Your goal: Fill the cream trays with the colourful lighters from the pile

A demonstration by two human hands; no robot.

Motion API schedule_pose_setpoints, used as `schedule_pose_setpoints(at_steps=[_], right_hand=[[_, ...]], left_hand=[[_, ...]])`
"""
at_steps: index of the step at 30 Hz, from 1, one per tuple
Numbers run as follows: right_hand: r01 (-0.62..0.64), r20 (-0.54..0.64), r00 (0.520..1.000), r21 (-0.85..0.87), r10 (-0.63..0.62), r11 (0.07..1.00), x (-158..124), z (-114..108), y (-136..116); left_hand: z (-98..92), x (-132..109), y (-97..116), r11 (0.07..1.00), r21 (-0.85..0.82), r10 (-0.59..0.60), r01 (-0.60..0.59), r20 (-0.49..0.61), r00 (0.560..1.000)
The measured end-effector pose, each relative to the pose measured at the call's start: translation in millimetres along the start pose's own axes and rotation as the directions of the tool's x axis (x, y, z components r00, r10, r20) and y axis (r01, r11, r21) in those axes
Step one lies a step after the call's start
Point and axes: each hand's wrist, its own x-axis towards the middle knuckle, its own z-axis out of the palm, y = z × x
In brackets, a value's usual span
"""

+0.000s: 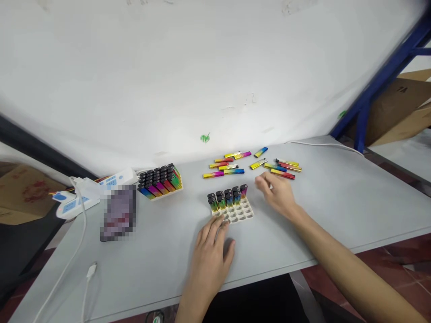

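On the grey table, at its near middle: we see a pale tray (249, 210) with rows of holes; upright lighters (230, 200) with black tops fill its back rows, while the nearer holes and some at the right stand bare.
Left hand: our left hand (208, 260) lies palm down, its fingers loosely spread and released, the tips touching the tray's near left edge.
Right hand: our right hand (278, 193) is just right of the tray, fingers curled in, thumb and forefinger close together; we cannot tell whether they grasp anything.
Loose lighters: beyond both hands we find metallic, many-coloured loose lighters (233, 171) lying flat in scattered groups, some overlapping, the right-hand group near our right hand.
Packed block: well to the left of our tray, a second tray (168, 193) carries close rows of upright lighters.
Left margin: we note a pixelated object (118, 214), a white power strip (77, 204) and a white cable (79, 244).
Background: we face a white wall (202, 80); a blue frame (367, 107) and cardboard boxes (393, 107) stand at right.
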Motion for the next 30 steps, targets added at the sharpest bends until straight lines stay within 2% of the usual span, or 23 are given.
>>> schedule_pose_setpoints(at_steps=[2, 5, 9, 13, 18, 20, 22, 23, 25, 28, 30], right_hand=[[-0.108, -0.117, 0.99, -0.215, 0.084, 0.971, 9.8, -5.4, 16.9], [-0.192, -0.17, 0.977, -0.438, 0.128, 0.878, 23.3, -10.7, 46.5], [-0.245, -0.08, 0.968, -0.527, 0.239, 0.814, 31.5, -8.1, 72.4], [-0.282, -0.045, 0.952, -0.519, 0.304, 0.807, 33.3, 1.0, 80.1], [-0.206, -0.128, 0.977, -0.356, 0.17, 0.911, 36.4, 0.0, 79.2], [-0.176, -0.194, 0.972, -0.215, 0.135, 0.961, 36.2, -4.0, 72.8], [-0.168, -0.227, 0.961, -0.012, 0.16, 0.986, 33.5, -7.4, 62.7], [-0.176, -0.208, 0.959, 0.096, 0.193, 0.98, 31.1, -8.4, 56.8], [-0.229, -0.091, 0.961, 0.271, 0.262, 0.935, 25.4, -8.9, 45.0], [-0.356, 0.142, 0.934, 0.425, 0.327, 0.832, 18.4, -7.5, 31.6], [-0.416, 0.207, 0.909, 0.521, 0.362, 0.745, 16.9, -6.1, 27.3]], left_hand=[[-0.4, -0.2, 0.2, 1.0, -0.004, -0.002, 0.002, -0.001, 1.0], [-1.0, -0.6, 0.6, 1.0, -0.01, -0.008, 0.008, -0.002, 1.0], [-0.4, -0.4, 0.4, 1.0, -0.012, -0.004, 0.004, -0.008, 1.0], [1.1, 0.2, -0.6, 1.0, -0.023, -0.005, 0.005, -0.012, 1.0], [0.2, -0.3, -0.1, 0.999, -0.042, -0.022, 0.022, -0.014, 1.0], [-0.3, -0.6, 0.3, 0.999, -0.042, -0.023, 0.022, -0.017, 1.0], [-0.5, -0.5, 0.5, 0.999, -0.037, -0.022, 0.021, -0.019, 1.0], [-0.5, -0.2, 0.6, 0.999, -0.034, -0.021, 0.021, -0.016, 1.0], [-0.4, 0.4, 0.7, 0.999, -0.029, -0.023, 0.023, -0.009, 1.0], [-0.4, 1.1, 1.2, 0.999, -0.022, -0.033, 0.033, -0.002, 0.999], [-0.7, 1.0, 1.6, 0.999, -0.021, -0.036, 0.036, -0.002, 0.999]])
